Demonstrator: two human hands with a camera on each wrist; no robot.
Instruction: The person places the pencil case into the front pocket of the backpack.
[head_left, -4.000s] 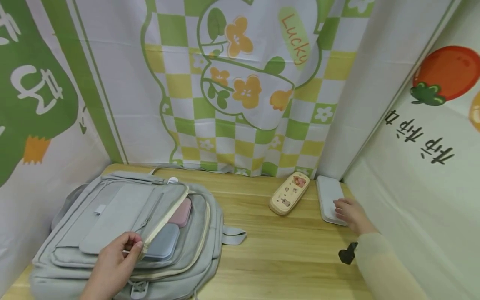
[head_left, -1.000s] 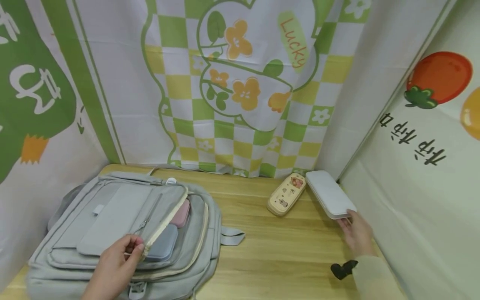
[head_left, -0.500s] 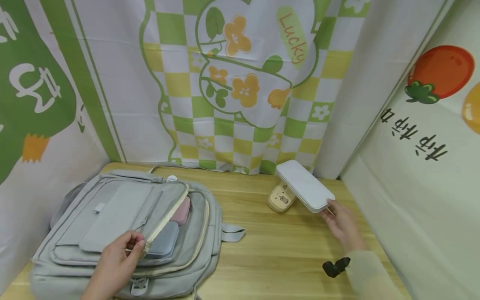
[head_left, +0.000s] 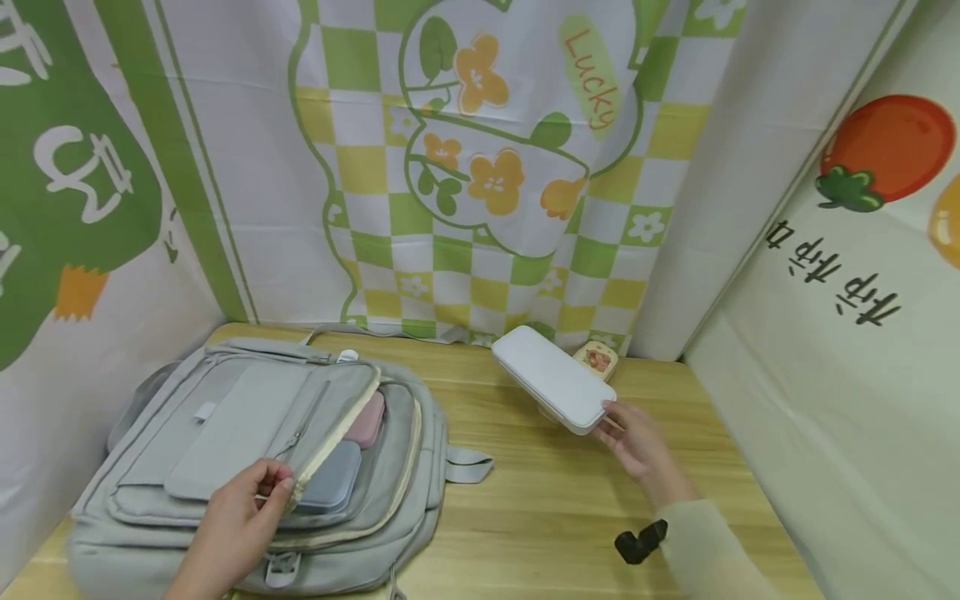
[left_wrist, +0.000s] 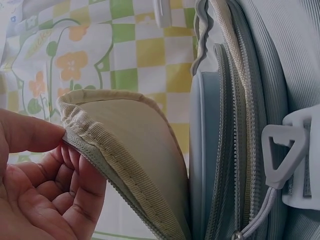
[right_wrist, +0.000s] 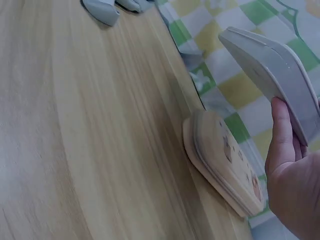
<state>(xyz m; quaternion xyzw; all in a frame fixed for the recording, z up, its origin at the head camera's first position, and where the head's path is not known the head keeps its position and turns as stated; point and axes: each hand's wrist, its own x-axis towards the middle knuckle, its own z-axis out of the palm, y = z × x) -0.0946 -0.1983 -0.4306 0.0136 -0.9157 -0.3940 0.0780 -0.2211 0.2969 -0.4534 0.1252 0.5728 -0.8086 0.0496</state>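
A grey backpack (head_left: 142, 508) lies on the table, its front pocket unzipped. With thumb and fingers my left hand (head_left: 238, 518) pinches the zipped edge of the pocket flap (left_wrist: 125, 167), holding it lifted. Inside the pocket sit a blue case (head_left: 335, 477) and a pink case (head_left: 367, 422), partly covered by the flap. My right hand (head_left: 639, 450) grips the near end of a white pencil case (head_left: 557, 377), tilted and raised above the table. In the right wrist view, a yellow pencil case (right_wrist: 220, 152) with bear pictures rests on the tabletop below it.
The wooden table (head_left: 540, 517) meets a green-and-yellow checked curtain (head_left: 472, 275) at the back. A pale printed wall sheet (head_left: 847, 400) closes the right side. A grey strap (head_left: 468, 467) sticks out from the backpack's right side.
My right hand has picked up the white pencil case from the table's right end and carried it left, past the yellow pencil case. My left hand keeps holding the flap.
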